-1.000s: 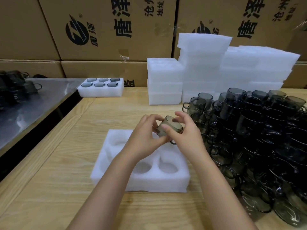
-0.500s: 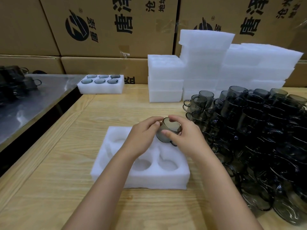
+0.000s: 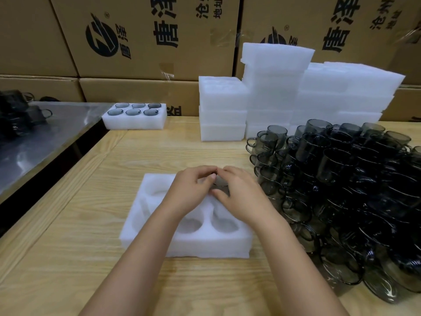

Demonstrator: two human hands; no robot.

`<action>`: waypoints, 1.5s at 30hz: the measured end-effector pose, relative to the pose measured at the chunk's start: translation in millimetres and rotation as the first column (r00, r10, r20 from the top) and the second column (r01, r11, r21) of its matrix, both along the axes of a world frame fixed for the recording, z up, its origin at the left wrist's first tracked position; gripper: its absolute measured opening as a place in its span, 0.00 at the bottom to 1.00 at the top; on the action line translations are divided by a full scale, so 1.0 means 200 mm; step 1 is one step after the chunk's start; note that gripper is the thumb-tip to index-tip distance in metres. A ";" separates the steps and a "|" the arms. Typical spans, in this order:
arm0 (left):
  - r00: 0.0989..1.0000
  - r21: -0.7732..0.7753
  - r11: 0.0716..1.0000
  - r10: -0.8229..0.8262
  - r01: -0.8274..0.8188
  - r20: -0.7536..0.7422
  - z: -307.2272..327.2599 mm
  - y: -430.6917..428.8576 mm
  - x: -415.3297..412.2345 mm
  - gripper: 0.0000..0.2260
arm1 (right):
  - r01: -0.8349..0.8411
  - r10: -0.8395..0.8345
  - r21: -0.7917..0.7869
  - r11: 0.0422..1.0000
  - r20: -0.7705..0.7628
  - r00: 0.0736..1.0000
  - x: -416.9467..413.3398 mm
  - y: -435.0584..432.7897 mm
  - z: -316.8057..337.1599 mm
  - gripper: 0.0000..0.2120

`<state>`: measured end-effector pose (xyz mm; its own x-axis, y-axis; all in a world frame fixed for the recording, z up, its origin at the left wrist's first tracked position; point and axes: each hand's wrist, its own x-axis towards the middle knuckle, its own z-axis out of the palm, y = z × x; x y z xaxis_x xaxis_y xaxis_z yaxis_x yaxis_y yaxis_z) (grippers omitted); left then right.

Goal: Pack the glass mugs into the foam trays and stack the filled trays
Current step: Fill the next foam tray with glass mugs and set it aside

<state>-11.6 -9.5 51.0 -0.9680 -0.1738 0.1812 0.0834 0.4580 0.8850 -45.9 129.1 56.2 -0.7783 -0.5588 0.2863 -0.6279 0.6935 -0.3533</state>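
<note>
left grip [image 3: 191,192], right grip [image 3: 241,197] hold mug [image 3: 219,183] | at foam tray [image 3: 205,248]

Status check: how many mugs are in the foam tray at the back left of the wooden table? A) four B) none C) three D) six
D: the back-left tray shows six dark mug rims, two rows of three, every pocket filled.

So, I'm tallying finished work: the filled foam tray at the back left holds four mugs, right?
Not quite. The filled foam tray at the back left holds six mugs, not four, in two rows of three, as the head view shows.
</note>
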 end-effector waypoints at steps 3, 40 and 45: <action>0.999 -0.143 0.989 -0.038 0.041 0.021 -0.01 0.02 -0.01 0.13 | -0.016 0.004 0.115 0.993 0.100 0.995 0.03 0.02 -0.06 0.29; 0.994 0.000 0.997 0.072 -0.072 -0.078 -0.02 0.03 0.07 0.23 | 0.346 -0.370 -0.170 0.923 -0.132 0.920 0.05 0.20 0.06 0.06; 0.957 0.120 0.993 0.011 0.025 -0.291 0.00 0.01 0.10 0.24 | 0.147 -0.184 -0.464 0.873 -0.034 0.982 0.09 0.07 0.24 0.19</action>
